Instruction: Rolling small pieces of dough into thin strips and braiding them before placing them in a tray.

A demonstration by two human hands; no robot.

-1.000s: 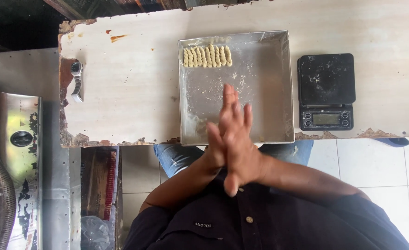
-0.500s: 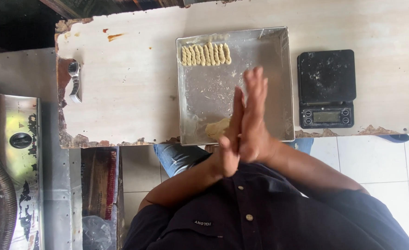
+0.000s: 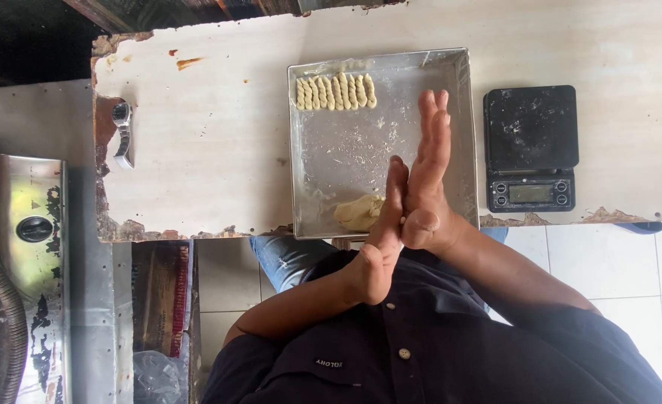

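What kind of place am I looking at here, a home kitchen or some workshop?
Probably a small home or backyard baking spot: a metal baking tray with a row of twisted dough pieces, a dough lump, and a black digital scale on a worn, chipped table.

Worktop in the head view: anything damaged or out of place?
Yes. The worktop has a chipped, crumbling near edge and left end, plus rust-coloured stains at its far left. A wristwatch lies on it, left of the metal tray.
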